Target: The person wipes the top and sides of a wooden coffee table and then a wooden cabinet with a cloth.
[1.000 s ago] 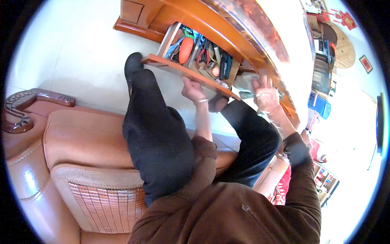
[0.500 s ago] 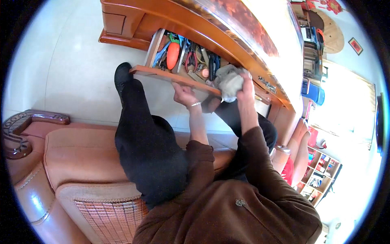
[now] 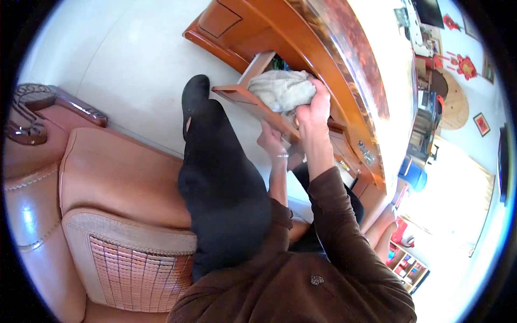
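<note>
A tool drawer [image 3: 256, 103] stands pulled out of the brown wooden table [image 3: 237, 27]. My right hand [image 3: 316, 105] is closed on a bunched pale grey cloth [image 3: 280, 89], holding it over the drawer. The cloth covers most of what lies inside; only a little green and blue shows at the drawer's far left corner. Against the outer side of the drawer front, my left hand [image 3: 273, 141] is closed, its fingers curled at the lower edge of the panel. A light bracelet circles that wrist.
Below me is a tan leather sofa [image 3: 124, 177] with a beaded backrest panel and a carved armrest [image 3: 27, 110]. My black-clad leg and shoe [image 3: 195, 94] stand left of the drawer. At right, another person's bare legs [image 3: 381, 229] show near a shelf [image 3: 408, 266].
My right hand has carried the cloth left across the drawer, hiding the tools that showed before. The view has turned, and my left hand stays at the drawer front.
</note>
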The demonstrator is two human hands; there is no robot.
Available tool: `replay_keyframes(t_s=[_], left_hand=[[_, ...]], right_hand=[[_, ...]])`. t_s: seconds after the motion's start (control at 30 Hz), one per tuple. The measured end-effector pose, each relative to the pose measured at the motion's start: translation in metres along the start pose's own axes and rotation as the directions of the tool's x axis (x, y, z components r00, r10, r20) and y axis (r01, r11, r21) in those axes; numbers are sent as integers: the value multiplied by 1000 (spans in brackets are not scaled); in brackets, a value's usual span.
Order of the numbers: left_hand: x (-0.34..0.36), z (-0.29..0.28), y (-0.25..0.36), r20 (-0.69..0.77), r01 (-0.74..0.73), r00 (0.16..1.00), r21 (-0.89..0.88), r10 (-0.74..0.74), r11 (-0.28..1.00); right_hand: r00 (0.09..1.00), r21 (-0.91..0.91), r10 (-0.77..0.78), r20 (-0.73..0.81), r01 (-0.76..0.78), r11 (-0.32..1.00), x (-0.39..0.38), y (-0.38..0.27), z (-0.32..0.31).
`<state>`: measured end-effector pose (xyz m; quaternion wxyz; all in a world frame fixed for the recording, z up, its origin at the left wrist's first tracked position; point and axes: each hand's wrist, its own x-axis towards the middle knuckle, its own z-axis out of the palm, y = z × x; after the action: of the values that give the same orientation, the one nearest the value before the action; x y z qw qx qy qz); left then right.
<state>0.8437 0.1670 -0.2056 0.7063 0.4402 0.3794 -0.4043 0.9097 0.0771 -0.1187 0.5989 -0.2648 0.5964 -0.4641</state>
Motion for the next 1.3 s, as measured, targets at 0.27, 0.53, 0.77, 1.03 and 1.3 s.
replay_keyframes(t_s=[0.27,0.53,0.77,1.03,1.3], left_hand=[[6,0,9,15,89,996,-69,-88,994],[-3,1,7,29,152,988,57,-153,987],[14,-2,5,140,37,989,112,-52,993],[28,8,-6,439,-9,892,250,-105,968],[49,56,12,495,-157,857,519,-146,840]], right_hand=[[905,-260,128,406,-20,965,1,27,77],[921,-494,157,358,44,868,32,46,103],[748,-198,9,663,163,967,-35,-32,13],[936,-2,-339,101,340,940,-144,-159,-212],[962,110,-219,-166,238,965,-194,-92,-250]])
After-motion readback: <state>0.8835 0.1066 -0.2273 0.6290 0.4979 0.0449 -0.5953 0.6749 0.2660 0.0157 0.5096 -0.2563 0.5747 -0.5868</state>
